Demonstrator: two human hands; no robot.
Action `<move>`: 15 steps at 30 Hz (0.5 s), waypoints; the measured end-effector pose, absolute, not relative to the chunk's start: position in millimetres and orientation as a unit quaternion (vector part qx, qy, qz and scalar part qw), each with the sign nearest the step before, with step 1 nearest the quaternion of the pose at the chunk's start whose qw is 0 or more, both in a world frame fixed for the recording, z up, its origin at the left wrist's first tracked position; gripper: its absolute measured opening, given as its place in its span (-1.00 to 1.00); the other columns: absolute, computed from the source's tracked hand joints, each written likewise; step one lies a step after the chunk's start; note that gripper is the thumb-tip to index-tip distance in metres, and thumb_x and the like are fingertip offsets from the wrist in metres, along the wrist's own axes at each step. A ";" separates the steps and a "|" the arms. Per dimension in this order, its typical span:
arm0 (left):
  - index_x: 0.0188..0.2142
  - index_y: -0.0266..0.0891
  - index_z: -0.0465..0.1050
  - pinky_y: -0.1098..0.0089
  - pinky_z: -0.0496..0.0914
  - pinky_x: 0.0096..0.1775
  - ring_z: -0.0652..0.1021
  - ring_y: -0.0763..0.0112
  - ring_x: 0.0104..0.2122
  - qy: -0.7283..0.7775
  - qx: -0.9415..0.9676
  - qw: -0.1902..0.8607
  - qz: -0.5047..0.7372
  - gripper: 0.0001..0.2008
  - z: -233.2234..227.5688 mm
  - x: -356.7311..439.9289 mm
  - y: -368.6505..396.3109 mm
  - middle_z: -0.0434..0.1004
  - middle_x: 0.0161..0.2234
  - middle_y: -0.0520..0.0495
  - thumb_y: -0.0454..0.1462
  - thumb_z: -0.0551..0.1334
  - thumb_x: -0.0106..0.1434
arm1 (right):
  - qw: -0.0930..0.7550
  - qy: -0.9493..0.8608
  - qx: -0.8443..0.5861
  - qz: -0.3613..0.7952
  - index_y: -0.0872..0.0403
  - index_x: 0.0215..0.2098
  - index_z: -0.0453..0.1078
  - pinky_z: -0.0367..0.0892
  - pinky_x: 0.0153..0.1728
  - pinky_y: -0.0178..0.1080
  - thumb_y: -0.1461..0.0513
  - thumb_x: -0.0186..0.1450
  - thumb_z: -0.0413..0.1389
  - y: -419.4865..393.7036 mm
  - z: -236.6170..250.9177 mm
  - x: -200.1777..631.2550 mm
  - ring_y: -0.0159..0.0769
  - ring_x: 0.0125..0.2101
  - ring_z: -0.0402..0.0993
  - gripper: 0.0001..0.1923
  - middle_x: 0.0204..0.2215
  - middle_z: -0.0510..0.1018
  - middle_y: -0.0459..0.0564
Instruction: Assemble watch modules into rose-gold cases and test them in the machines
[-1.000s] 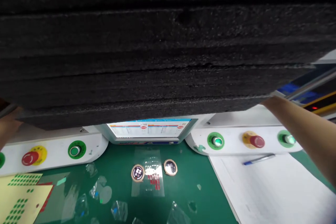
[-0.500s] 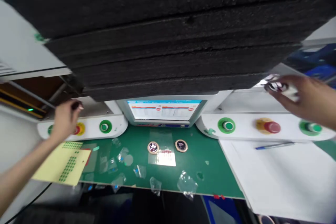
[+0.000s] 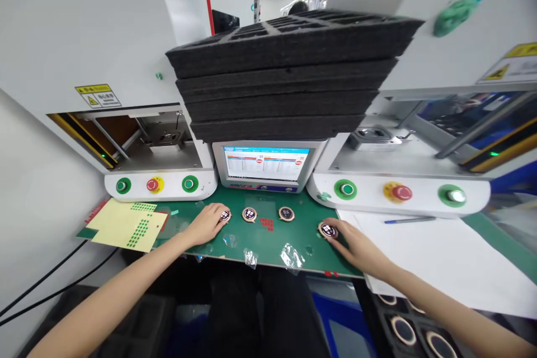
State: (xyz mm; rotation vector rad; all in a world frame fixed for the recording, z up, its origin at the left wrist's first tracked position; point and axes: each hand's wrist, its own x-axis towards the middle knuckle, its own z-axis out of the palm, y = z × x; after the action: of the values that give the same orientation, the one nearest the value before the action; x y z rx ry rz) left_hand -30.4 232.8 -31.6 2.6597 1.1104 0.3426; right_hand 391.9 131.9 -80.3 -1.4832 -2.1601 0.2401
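Observation:
My left hand [image 3: 208, 222] rests on the green mat [image 3: 268, 240] with its fingertips on a small round disc [image 3: 225, 215]. My right hand [image 3: 349, 241] lies on the mat at the right, fingers on another round disc [image 3: 328, 230]. Two more round discs [image 3: 249, 214] [image 3: 286, 213] lie between my hands, in front of the monitor [image 3: 265, 164]. A stack of black foam trays [image 3: 285, 75] sits on top of the monitor housing, above both hands.
White machine bays stand left and right, each with green buttons [image 3: 189, 183] [image 3: 346, 189] and a red stop button [image 3: 152, 184] [image 3: 401, 192]. Yellow sticker sheets [image 3: 126, 225] lie at the left, white paper [image 3: 436, 257] with a pen [image 3: 409, 219] at the right. Clear film scraps [image 3: 292, 256] litter the mat edge.
The foam tray stack, close overhead before, now rests above the monitor. Both hands came down from the machine fronts to the mat, each now on a round disc.

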 end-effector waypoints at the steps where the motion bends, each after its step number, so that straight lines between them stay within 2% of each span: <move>1: -0.07 -0.18 0.37 0.04 0.43 0.03 0.50 0.09 -0.04 0.380 0.910 0.121 0.114 -0.79 -29.0 -27.4 234.1 0.49 -0.06 -0.19 -0.37 0.17 0.30 | 0.247 -0.794 -0.547 0.096 0.04 -0.04 0.35 0.52 -0.13 -0.04 0.12 0.39 -0.05 135.8 -77.8 391.9 -0.06 -0.15 0.59 -0.73 -0.14 0.61 0.16; 5: 0.00 -0.20 0.38 0.08 0.39 0.11 0.46 0.09 0.06 0.354 0.920 0.140 0.092 -0.69 -19.8 3.2 237.4 0.46 0.03 -0.20 -0.37 0.25 0.25 | 0.223 -0.791 -0.558 0.115 0.08 0.04 0.37 0.45 -0.02 0.00 0.11 0.39 0.05 160.0 -63.6 370.1 -0.08 -0.04 0.53 -0.67 -0.02 0.55 0.14; 8: -0.05 -0.23 0.43 0.13 0.44 0.03 0.50 0.13 0.00 0.328 0.930 0.157 0.061 -0.71 -16.3 29.5 241.6 0.51 -0.04 -0.15 -0.31 0.33 0.23 | 0.203 -0.795 -0.557 0.131 0.09 0.12 0.34 0.42 0.02 0.02 0.08 0.39 0.13 180.1 -56.3 339.0 -0.13 0.01 0.47 -0.60 0.07 0.47 0.11; 11: -0.09 -0.27 0.46 0.13 0.47 -0.05 0.54 0.20 -0.09 0.332 0.928 0.162 0.042 -0.78 -16.1 42.9 247.3 0.52 -0.09 -0.13 -0.21 0.30 0.33 | 0.187 -0.795 -0.559 0.146 0.10 0.09 0.37 0.43 0.00 0.01 0.10 0.39 0.14 191.4 -56.0 315.3 -0.15 0.00 0.47 -0.63 0.04 0.48 0.09; 15: -0.05 -0.28 0.46 0.10 0.46 -0.03 0.54 0.19 -0.07 0.353 0.921 0.158 0.035 -0.75 -18.4 48.2 247.8 0.52 -0.06 -0.15 -0.18 0.27 0.37 | 0.179 -0.783 -0.575 0.152 0.10 0.08 0.37 0.44 -0.02 -0.01 0.12 0.40 0.13 192.4 -59.1 304.2 -0.18 -0.05 0.49 -0.66 0.00 0.49 0.07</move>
State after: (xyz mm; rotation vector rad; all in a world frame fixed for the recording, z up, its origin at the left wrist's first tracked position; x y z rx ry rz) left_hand 48.2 247.8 -18.4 2.6358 1.0103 0.1014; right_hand 304.2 192.4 -59.1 -1.6267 -2.2154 0.4309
